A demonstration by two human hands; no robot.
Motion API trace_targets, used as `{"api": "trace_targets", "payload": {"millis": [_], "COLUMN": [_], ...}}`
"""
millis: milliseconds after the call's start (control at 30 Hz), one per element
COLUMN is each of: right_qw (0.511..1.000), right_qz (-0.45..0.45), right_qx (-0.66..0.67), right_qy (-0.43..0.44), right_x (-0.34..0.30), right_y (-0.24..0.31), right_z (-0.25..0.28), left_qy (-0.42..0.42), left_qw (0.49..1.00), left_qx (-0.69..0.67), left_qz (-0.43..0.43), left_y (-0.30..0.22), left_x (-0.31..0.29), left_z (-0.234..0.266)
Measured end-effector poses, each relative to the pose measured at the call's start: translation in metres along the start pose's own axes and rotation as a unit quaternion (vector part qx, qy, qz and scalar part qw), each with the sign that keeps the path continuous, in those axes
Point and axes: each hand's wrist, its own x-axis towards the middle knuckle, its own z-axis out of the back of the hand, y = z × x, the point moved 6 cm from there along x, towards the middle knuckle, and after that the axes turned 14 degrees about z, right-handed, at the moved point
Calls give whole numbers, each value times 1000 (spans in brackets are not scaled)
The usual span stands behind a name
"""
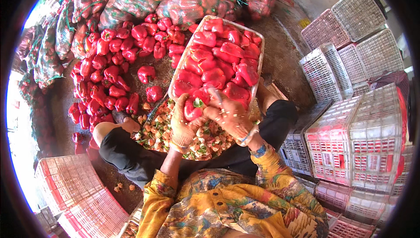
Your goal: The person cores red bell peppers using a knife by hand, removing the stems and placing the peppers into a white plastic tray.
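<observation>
My left hand, in a dirty cream work glove, is wrapped round the left side of a red bell pepper. The pepper's green stem end faces up at me. My right hand, in a matching glove, is closed against the pepper's right side. Whatever its fingers hold is hidden, and small pale specks dot the glove. Just beyond both hands is a white crate, heaped with glossy red peppers. Below my hands lies a pile of cut-out pepper cores with green stems.
Whole red peppers are spread over the floor at the left. Full mesh sacks of peppers line the far side and left. Stacked plastic crates stand at the right, with more crates at lower left. My bent legs frame the core pile.
</observation>
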Motion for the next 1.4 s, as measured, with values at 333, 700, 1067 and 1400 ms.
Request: {"api": "trace_targets", "payload": {"millis": [333, 700, 1067, 1400], "right_qw": [958, 985, 972, 960], "right_qz": [-134, 40, 193, 13], "right_qx": [240, 146, 76, 213], "right_qy": [77, -83, -111, -180], "right_x": [-17, -44, -28, -26], "right_y": [-9, -75, 26, -5], "right_z": [-39, -92, -43, -41], "left_qy": [13, 42, 10, -31], "left_qw": [915, 991, 801, 858], "left_qx": [273, -125, -573, -501], "left_qz": [-297, -6, 175, 109], "left_y": [-60, -1, 42, 14], "left_x": [-29, -19, -1, 3], "left_z": [-2, -15, 5, 27]}}
